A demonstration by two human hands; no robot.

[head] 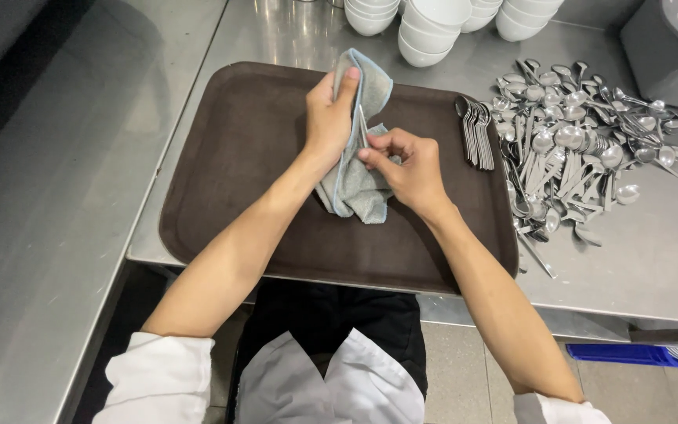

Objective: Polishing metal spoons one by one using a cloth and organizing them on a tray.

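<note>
Cloth [355,184] mid-tray [221,157], edges clear.

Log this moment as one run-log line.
left hand: grips grey cloth | right hand: pinches spoon in cloth | over brown tray | neat spoons on tray | spoon pile right

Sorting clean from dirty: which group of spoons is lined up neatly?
The spoon row on the brown tray, right edge: bowls aligned, handles parallel. The spoon pile on the steel counter lies jumbled.
</note>
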